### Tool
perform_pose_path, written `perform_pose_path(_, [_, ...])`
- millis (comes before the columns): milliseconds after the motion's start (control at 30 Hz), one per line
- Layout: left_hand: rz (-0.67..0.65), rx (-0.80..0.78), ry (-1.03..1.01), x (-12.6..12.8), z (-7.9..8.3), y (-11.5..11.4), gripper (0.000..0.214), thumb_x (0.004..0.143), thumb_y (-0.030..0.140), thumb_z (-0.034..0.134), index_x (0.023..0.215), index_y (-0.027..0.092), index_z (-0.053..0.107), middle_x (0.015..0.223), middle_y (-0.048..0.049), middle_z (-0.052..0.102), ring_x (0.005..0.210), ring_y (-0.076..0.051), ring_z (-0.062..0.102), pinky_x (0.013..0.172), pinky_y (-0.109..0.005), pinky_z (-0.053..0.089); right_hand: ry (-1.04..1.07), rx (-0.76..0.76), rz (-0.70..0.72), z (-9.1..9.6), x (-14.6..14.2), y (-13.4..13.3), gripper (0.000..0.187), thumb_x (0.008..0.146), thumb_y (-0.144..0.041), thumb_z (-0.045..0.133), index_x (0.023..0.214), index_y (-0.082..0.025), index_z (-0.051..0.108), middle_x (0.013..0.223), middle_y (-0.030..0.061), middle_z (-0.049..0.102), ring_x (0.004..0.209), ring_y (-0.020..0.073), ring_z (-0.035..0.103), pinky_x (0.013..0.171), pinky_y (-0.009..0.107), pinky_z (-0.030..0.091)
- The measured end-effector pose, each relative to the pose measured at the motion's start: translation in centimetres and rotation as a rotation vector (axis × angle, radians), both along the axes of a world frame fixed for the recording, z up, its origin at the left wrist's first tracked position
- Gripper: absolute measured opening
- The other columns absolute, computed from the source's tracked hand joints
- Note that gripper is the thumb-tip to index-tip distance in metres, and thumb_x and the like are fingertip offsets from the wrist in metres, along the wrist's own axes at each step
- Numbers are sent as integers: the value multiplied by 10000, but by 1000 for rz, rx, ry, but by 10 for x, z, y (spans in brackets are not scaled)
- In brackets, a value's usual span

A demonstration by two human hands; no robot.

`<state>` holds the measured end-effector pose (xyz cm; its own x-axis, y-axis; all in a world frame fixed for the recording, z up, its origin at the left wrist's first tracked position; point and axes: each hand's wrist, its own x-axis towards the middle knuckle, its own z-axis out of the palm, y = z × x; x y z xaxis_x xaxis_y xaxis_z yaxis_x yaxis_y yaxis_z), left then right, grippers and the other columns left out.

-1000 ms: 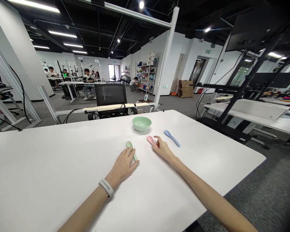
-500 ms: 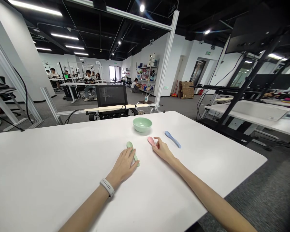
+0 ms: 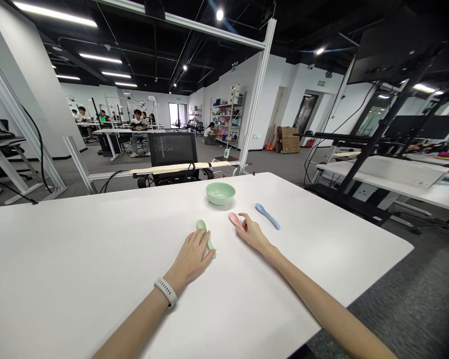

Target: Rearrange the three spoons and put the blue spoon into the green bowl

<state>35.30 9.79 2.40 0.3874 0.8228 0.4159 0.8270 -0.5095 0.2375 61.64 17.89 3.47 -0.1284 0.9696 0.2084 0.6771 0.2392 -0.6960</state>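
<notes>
A white rectangular table (image 3: 78, 259) carries a shallow pale-green plastic bowl (image 3: 220, 193) ahead of both hands, a slim pale-green plastic spoon (image 3: 201, 225) beneath the left hand (image 3: 190, 257), a pink plastic spoon (image 3: 234, 218) touching the right hand (image 3: 251, 234), and a light-blue plastic spoon (image 3: 267, 216) just beyond that hand.

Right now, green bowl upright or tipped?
Upright: the green bowl sits on its base on the white table, rim level, opening facing up.

nothing legible; the green wall sign (image 3: 321, 75) seems too small.
</notes>
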Motion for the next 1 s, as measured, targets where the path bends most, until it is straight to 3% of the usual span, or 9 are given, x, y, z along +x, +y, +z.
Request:
perform_pose_path(300, [-1,23,7,1,4,-3,546,1021,489,418,1477,204,511,1514,-157,613,1423,-303,557,1165,-526,481,-16,-4,2,-1,0,1,571,858,-320,543,1405,-161,495,761,-40,560,707,192,577,691,303,433])
perform_pose_path(400, [6,43,1,1,7,-3,556,1012,502,439,1486,218,503,1523,-164,603,1433,-315,547,1170,-562,476,-16,11,-8,1,-1,-2,562,911,-417,540,1406,-156,498,746,-37,561,691,198,579,690,311,441])
perform_pose_path(500, [37,83,0,-16,17,-1,560,1011,492,441,1494,215,496,1541,-178,588,1457,-326,523,1186,-589,461,-7,5,-26,6,2,-4,596,964,-531,496,1417,-143,503,708,-27,566,680,211,594,684,317,453])
perform_pose_path(600, [153,168,26,-59,31,-2,565,1018,501,404,1496,215,494,1529,-168,607,1443,-310,540,1185,-566,471,-48,47,-59,11,12,0,602,989,-539,461,1427,-129,517,779,23,635,745,230,629,716,332,471])
perform_pose_path(733, [367,181,83,-151,37,-26,586,1013,541,347,1445,195,538,1504,-160,634,1425,-315,559,1187,-555,465,-126,124,-19,12,30,18,493,1013,-403,425,1398,-132,571,1044,123,710,921,252,683,846,375,515])
perform_pose_path(800, [470,141,106,-199,32,-46,601,1000,563,340,1420,193,558,1470,-157,661,1391,-328,590,1166,-564,484,-163,155,25,10,37,28,442,1013,-331,422,1366,-143,611,1206,164,706,1095,272,683,974,405,511])
perform_pose_path(867, [559,116,108,-240,21,-67,554,985,571,336,1368,260,588,1389,-95,723,1330,-331,637,1133,-583,515,-195,181,76,7,40,37,422,1012,-282,420,1349,-153,639,1335,178,683,1247,290,644,1093,439,468])
perform_pose_path(933, [608,87,100,-271,9,-84,475,980,543,356,1370,369,563,1346,9,753,1338,-309,636,1149,-586,507,-216,194,129,2,42,44,427,1014,-266,420,1353,-147,651,1421,185,653,1345,309,597,1164,471,424])
perform_pose_path(1000, [617,53,101,-292,-3,-96,458,970,520,375,1375,398,547,1338,32,761,1363,-310,621,1171,-586,489,-226,192,166,-5,42,51,438,1016,-266,419,1359,-135,658,1475,192,624,1400,320,561,1193,491,406])
